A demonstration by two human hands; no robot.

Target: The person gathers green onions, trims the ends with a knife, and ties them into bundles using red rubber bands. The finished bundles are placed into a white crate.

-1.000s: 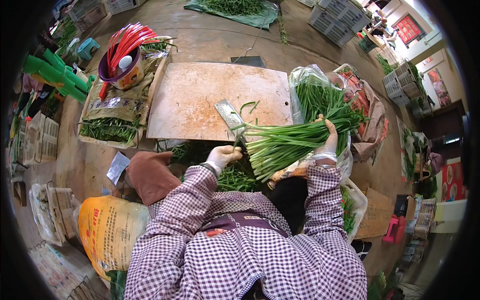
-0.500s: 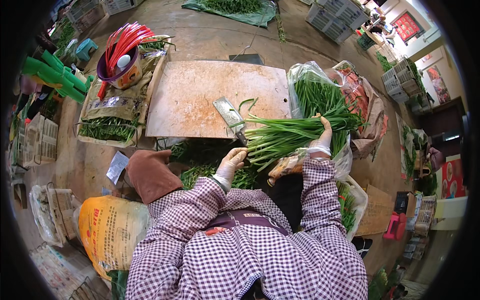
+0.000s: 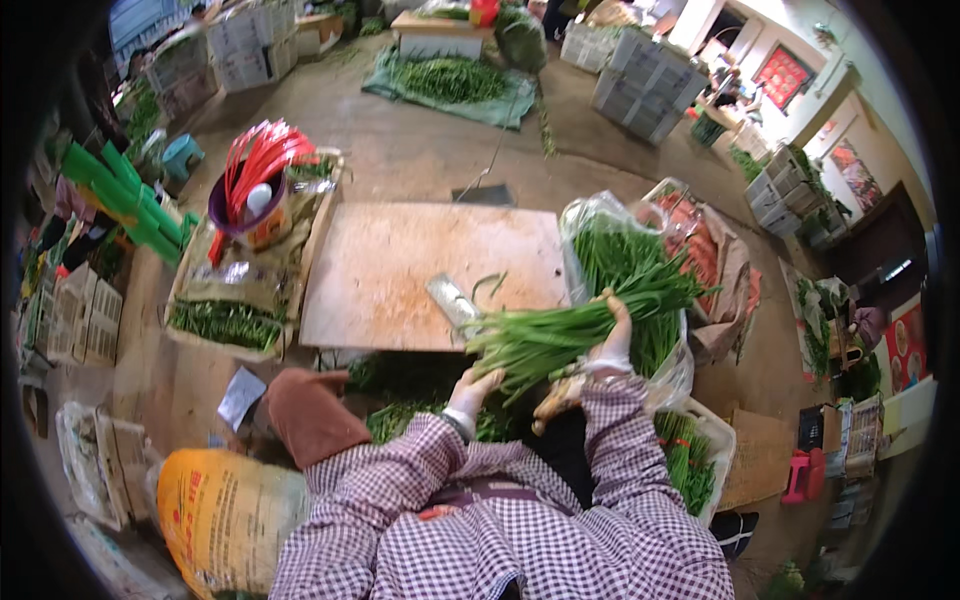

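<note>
A loose bunch of garlic chives (image 3: 545, 340) lies across my front, its pale stem ends to the left and its leaf tips to the right. My right hand (image 3: 612, 325) is closed round the leafy part from the right. At the lower stem ends, the fingers of my gloved left hand (image 3: 475, 388) are pressed together against the stems; slight blur softens them. Left of the bunch, a cleaver (image 3: 452, 300) rests on the wooden board (image 3: 400, 250), its handle end hidden by the stems. A cut green scrap (image 3: 490, 283) lies beside the blade.
More garlic chives fill a clear plastic bag (image 3: 590, 215) right of the board. On the left, a purple bucket (image 3: 262, 232) holding red strips stands on a covered crate (image 3: 180, 345). A yellow sack (image 3: 225, 520) is at lower left, a white crate (image 3: 715, 450) at lower right.
The view has tilted up, so the board and bunch appear lower. My left hand has moved in from beside the bunch to its stem ends. My right hand keeps its hold.
</note>
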